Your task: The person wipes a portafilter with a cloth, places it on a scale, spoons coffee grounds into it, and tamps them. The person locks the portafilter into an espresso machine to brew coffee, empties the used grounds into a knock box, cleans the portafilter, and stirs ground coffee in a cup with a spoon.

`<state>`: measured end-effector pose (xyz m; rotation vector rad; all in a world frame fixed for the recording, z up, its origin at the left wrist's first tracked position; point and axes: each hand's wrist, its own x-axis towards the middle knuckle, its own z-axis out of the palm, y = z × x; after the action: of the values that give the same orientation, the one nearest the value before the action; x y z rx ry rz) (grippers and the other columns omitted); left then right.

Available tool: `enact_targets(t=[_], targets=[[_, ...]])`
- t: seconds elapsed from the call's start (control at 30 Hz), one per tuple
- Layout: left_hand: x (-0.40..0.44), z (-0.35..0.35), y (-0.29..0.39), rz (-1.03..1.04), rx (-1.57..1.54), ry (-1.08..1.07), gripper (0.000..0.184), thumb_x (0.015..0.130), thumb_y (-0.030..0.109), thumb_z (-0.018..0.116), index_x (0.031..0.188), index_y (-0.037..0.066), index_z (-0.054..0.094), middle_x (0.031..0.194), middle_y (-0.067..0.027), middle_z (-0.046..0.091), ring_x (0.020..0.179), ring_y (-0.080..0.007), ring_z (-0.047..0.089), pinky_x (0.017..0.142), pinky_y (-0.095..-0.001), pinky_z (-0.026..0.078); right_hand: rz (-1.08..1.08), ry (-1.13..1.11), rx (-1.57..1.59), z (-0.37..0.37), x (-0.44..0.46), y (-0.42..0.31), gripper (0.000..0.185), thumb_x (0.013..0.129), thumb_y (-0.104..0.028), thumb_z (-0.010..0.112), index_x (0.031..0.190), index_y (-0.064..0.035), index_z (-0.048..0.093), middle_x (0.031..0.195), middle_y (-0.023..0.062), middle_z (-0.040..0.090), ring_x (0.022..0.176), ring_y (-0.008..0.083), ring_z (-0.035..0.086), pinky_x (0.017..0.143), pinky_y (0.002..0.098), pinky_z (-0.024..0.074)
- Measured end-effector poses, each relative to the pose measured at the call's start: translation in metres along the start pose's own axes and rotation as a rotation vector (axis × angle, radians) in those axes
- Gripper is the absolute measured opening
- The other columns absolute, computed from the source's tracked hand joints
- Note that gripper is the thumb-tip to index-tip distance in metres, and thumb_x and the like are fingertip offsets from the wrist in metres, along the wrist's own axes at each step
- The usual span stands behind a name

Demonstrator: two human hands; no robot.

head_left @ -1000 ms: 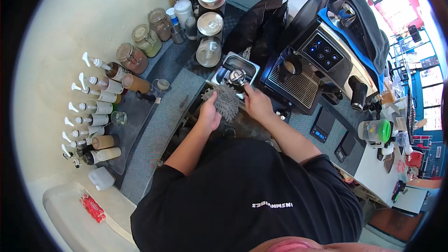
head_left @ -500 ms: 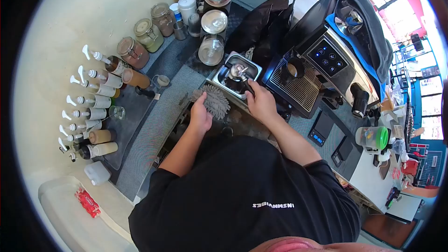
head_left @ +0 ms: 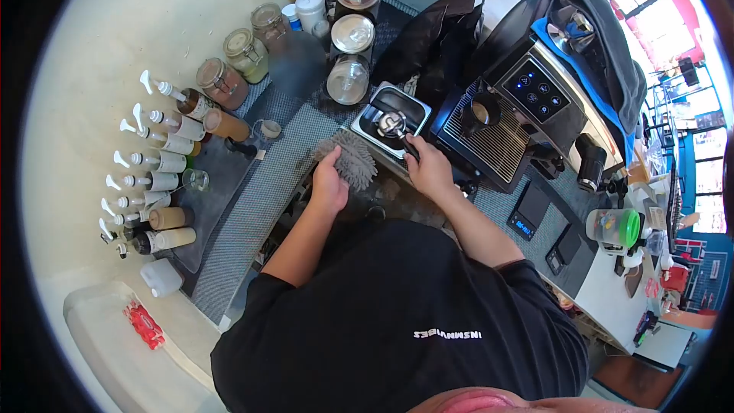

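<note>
My right hand (head_left: 432, 171) is closed round the dark handle of a portafilter (head_left: 392, 123). The metal head of the portafilter is over a rectangular steel container with a dark bar (head_left: 419, 111); whether the two touch I cannot tell. My left hand (head_left: 329, 183) is closed on a grey shaggy cleaning cloth (head_left: 354, 162) at the counter's front edge, just left of the container. To the right stands an espresso machine (head_left: 539, 92), with a dark cup (head_left: 480, 113) on its drip tray.
Pump bottles (head_left: 164, 162) and lidded jars (head_left: 223, 82) line the wall side. Clear-lidded canisters (head_left: 348, 80) and black bags (head_left: 428, 38) stand behind the container. Two scales (head_left: 527, 210) lie right of the machine. A dark blurred patch (head_left: 300, 61) covers part of the view near the jars.
The portafilter's head has tilted and shifted slightly, and its metal shows more clearly. My left hand and the cloth have hardly moved. A dark blurred patch has appeared near the jars.
</note>
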<state>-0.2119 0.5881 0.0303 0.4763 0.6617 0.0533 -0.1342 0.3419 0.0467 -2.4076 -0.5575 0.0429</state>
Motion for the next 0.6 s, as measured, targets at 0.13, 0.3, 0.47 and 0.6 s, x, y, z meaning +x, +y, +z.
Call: enact_targets(t=[0.13, 0.3, 0.47, 0.6], targets=[[0.001, 0.001, 0.003, 0.016, 0.062, -0.024, 0.043, 0.115, 0.024, 0.06, 0.15, -0.001, 0.06, 0.15, -0.0161, 0.07, 0.141, -0.0335, 0.066, 0.125, -0.0512, 0.048, -0.055, 0.109, 0.076, 0.001, -0.004, -0.008, 0.049, 0.102, -0.024, 0.077, 0.149, -0.013, 0.069, 0.121, 0.0224, 0.078, 0.109, 0.045, 0.076, 0.093, 0.0541, 0.0608], [-0.003, 0.01, 0.005, 0.003, 0.106, -0.064, 0.043, 0.115, 0.025, 0.059, 0.15, -0.001, 0.06, 0.147, -0.0153, 0.072, 0.138, -0.0328, 0.068, 0.124, -0.0488, 0.048, 0.115, -0.032, 0.1, -0.004, 0.004, 0.0, 0.049, 0.106, -0.024, 0.075, 0.152, -0.0117, 0.063, 0.099, 0.0172, 0.078, 0.084, 0.0402, 0.077, 0.071, 0.0492, 0.0607], [-0.034, 0.035, 0.011, 0.246, 0.179, -0.29, 0.052, 0.109, 0.014, 0.057, 0.158, -0.004, 0.055, 0.155, -0.0172, 0.066, 0.148, -0.0332, 0.06, 0.127, -0.0478, 0.044, 0.663, -0.411, 1.452, -0.05, -0.004, -0.027, 0.025, 0.117, -0.027, 0.061, 0.14, -0.0195, 0.057, 0.088, 0.0078, 0.065, 0.059, 0.0198, 0.06, 0.046, 0.0335, 0.0427], [-0.04, 0.019, 0.016, 0.61, 0.771, -0.578, 0.062, 0.097, 0.002, 0.057, 0.158, -0.005, 0.057, 0.16, -0.0201, 0.061, 0.151, -0.0333, 0.055, 0.127, -0.0455, 0.042, 0.746, -0.621, 1.872, -0.053, -0.018, -0.029, 0.02, 0.118, -0.032, 0.057, 0.135, -0.0212, 0.055, 0.094, 0.0109, 0.065, 0.058, 0.0208, 0.059, 0.046, 0.0318, 0.0428]])
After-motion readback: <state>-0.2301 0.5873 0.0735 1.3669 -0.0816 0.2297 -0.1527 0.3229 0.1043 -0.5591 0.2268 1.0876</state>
